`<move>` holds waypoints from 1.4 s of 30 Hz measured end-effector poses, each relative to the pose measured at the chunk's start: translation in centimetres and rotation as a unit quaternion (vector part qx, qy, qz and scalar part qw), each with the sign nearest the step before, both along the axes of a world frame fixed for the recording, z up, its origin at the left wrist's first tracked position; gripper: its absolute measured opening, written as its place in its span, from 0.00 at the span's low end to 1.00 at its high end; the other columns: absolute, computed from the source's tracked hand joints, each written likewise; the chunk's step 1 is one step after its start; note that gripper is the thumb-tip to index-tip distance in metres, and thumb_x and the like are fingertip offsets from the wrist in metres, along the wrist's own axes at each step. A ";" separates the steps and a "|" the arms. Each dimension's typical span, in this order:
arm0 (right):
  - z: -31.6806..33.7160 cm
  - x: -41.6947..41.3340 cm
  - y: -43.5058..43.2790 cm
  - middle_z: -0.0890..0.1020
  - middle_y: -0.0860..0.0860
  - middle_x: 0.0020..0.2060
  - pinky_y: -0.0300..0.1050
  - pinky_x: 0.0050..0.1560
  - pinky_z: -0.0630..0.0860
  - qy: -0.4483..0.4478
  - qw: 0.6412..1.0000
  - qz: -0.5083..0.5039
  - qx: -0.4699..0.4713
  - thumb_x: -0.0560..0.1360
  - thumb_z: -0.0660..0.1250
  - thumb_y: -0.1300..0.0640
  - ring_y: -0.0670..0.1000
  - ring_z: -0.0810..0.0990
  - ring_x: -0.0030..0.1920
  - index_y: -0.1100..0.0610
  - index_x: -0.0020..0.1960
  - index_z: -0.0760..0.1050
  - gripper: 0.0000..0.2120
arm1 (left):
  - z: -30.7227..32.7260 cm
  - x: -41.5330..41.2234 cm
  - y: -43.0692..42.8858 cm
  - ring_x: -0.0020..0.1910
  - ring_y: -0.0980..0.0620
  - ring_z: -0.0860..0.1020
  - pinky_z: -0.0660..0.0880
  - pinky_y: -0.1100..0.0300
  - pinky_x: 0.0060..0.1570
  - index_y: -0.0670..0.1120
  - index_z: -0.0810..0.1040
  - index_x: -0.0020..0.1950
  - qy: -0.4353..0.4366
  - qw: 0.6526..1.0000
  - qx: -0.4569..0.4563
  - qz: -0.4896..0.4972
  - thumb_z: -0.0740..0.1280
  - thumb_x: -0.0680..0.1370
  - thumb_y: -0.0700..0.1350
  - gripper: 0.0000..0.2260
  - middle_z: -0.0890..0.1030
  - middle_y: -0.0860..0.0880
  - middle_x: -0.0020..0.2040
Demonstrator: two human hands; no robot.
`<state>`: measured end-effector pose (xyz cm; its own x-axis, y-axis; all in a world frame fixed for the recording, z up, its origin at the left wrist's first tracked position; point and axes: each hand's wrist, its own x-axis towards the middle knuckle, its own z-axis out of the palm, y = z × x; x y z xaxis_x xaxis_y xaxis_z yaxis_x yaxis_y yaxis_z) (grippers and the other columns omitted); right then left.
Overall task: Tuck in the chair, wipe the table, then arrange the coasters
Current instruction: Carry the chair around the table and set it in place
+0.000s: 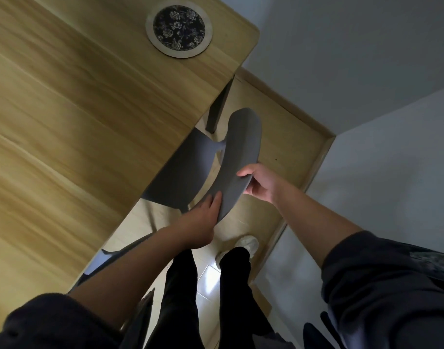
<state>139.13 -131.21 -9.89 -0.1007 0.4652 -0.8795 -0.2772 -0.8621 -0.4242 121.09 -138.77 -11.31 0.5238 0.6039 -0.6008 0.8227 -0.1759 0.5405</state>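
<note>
I've got left hand & right hand both clamped on the chair backrest, for steering. Seat's partly under the table, coaster up by its corner.

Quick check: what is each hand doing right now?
Left hand: closed on the curved grey plastic chair backrest, lower end.
Right hand: gripping the same backrest, further along.

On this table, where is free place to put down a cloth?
The table is bare all the way from the coaster near its far corner to the near edge. It is crowded at the right edge, where both the left hand and the right hand grip the chair's backrest.
</note>
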 end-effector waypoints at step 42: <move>-0.7 -8.0 3.5 0.71 0.64 0.66 0.53 0.50 0.81 0.060 0.996 -0.028 0.061 0.76 0.59 0.73 0.62 0.76 0.60 0.59 0.74 0.60 0.29 | -0.9 -8.5 2.0 0.63 0.44 0.76 0.73 0.58 0.57 0.39 0.64 0.74 -0.158 0.956 0.227 0.097 0.61 0.66 0.21 0.37 0.70 0.42 0.71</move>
<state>131.13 -127.72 -10.61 -0.1725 0.5756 -0.7993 -0.3777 -0.7881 -0.4860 112.60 -136.74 -12.19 0.4874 0.8692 -0.0835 0.6723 -0.3125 0.6711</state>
